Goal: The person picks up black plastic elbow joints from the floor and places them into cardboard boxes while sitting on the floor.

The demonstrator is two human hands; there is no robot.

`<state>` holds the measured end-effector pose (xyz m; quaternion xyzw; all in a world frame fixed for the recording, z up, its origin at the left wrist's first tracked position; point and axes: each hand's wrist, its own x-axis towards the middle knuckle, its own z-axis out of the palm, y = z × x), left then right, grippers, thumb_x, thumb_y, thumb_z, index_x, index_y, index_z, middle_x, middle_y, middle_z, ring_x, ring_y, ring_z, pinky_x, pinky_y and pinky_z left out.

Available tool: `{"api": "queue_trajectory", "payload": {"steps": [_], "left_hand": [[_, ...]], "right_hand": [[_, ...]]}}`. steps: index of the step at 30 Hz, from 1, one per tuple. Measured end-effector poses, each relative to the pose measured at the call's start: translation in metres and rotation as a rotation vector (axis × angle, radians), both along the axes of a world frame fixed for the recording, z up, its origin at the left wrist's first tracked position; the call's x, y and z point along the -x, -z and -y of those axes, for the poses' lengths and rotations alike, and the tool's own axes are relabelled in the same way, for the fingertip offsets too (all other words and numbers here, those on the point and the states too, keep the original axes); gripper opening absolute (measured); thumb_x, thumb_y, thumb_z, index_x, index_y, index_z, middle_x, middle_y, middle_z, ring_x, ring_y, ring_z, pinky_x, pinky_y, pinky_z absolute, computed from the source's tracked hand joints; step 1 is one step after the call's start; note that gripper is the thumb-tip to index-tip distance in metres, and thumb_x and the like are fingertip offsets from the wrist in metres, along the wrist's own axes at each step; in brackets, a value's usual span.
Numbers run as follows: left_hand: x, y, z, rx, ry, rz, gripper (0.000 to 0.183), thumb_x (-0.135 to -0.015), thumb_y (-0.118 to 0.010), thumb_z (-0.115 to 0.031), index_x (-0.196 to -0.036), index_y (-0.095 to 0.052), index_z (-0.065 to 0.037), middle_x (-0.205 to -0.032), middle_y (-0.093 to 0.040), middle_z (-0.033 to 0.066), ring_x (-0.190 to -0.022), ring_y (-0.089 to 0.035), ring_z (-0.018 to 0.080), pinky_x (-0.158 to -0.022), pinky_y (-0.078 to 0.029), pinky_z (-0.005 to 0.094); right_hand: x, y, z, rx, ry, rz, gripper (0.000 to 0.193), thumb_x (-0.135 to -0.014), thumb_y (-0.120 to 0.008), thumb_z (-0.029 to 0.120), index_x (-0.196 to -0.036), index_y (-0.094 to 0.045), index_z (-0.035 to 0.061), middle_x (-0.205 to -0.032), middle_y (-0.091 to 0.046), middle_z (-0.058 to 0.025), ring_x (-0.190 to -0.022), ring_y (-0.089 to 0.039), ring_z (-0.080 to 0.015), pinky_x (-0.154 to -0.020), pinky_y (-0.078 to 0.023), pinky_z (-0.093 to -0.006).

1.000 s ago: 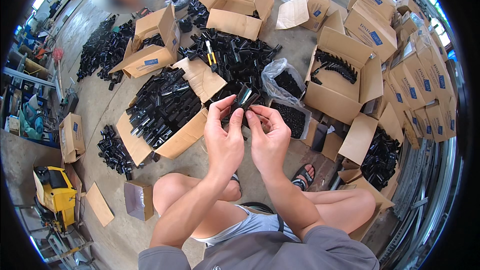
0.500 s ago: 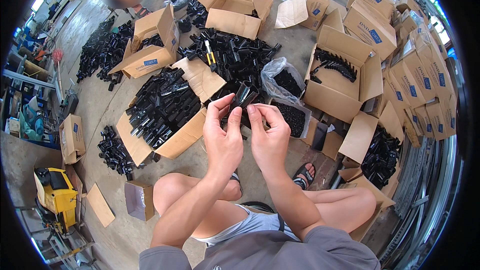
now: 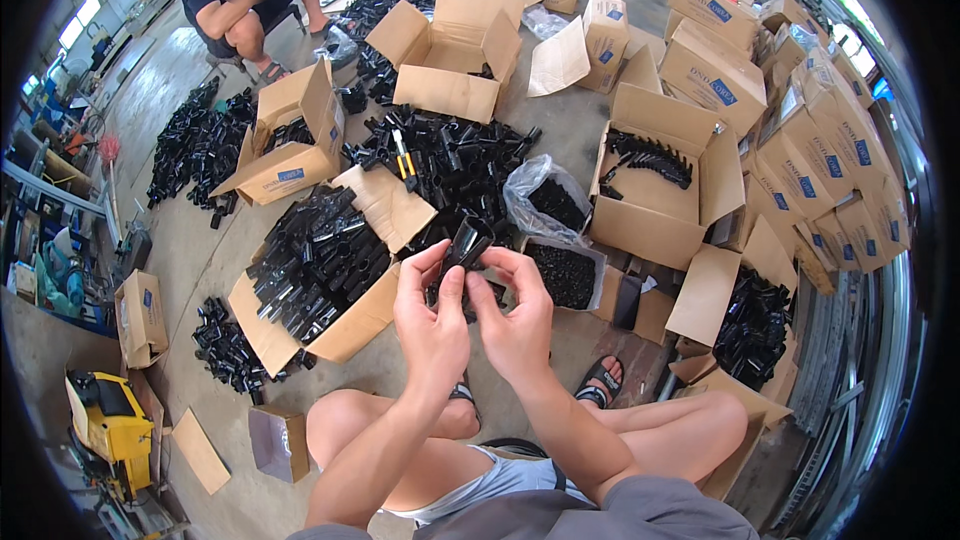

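A short black plastic tube fitting (image 3: 470,238) is pinched between my two hands above the floor, its open round end tilted up and away. My left hand (image 3: 430,318) grips its left side with thumb and fingers. From the other side, my right hand (image 3: 516,312) closes on the fitting's lower right, and both thumbs nearly meet below it. Just beyond lies a heap of similar black fittings (image 3: 440,155), with a yellow-handled tool (image 3: 404,162) on top. To the left, a cardboard box (image 3: 350,325) is full of longer-looking black fittings.
At the right, an open carton (image 3: 650,230) holds a row of black parts; nearer are a plastic bag (image 3: 520,190) and a bin of small black pieces (image 3: 565,275). Stacked cartons (image 3: 715,75) stand far right. Another person (image 3: 240,15) sits at the far left.
My hands have come closer together and the fitting now stands more upright, its open end showing. The view has tilted up, so more of the seated person shows.
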<state>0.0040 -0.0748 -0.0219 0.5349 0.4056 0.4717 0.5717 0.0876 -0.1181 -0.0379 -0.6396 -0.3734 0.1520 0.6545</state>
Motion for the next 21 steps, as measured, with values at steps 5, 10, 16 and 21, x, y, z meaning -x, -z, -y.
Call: {"api": "queue_trajectory", "payload": {"steps": [5,10,16,21], "left_hand": [[0.004,-0.002,0.001,-0.024,0.01,-0.039,0.027,-0.099,-0.059,-0.003,-0.126,-0.058,0.003,-0.115,-0.065,0.0116,-0.107,-0.061,0.0177,-0.093,-0.051,0.031],[-0.001,-0.003,0.003,-0.048,0.007,-0.028,0.027,-0.099,-0.059,-0.002,-0.126,-0.059,0.003,-0.113,-0.066,0.0116,-0.106,-0.061,0.0181,-0.093,-0.05,0.0316],[0.003,-0.002,0.004,-0.095,-0.014,-0.083,0.027,-0.099,-0.06,-0.002,-0.125,-0.06,0.003,-0.112,-0.066,0.0115,-0.106,-0.062,0.0176,-0.093,-0.05,0.031],[0.005,-0.001,0.001,-0.052,-0.005,-0.091,0.027,-0.098,-0.062,-0.001,-0.125,-0.06,0.002,-0.111,-0.066,0.0099,-0.104,-0.061,0.0172,-0.092,-0.05,0.0309]], "right_hand": [[-0.003,-0.004,0.003,0.068,-0.035,-0.012,0.024,-0.088,-0.073,0.011,-0.107,-0.067,-0.0016,-0.109,-0.069,-0.0159,-0.103,-0.067,-0.0289,-0.09,-0.052,-0.0371],[-0.005,0.007,0.001,-0.069,0.017,-0.055,0.019,-0.086,-0.074,0.008,-0.102,-0.069,-0.0015,-0.109,-0.069,-0.0159,-0.101,-0.068,-0.0283,-0.09,-0.052,-0.0372],[-0.003,0.003,0.0,-0.032,-0.005,-0.062,0.018,-0.088,-0.073,0.01,-0.102,-0.069,-0.0004,-0.108,-0.069,-0.0151,-0.1,-0.068,-0.0259,-0.088,-0.052,-0.0345],[-0.003,0.006,0.0,0.084,-0.021,-0.03,0.014,-0.092,-0.07,0.008,-0.102,-0.069,-0.0007,-0.11,-0.069,-0.0125,-0.099,-0.067,-0.0229,-0.086,-0.052,-0.0346]]}}
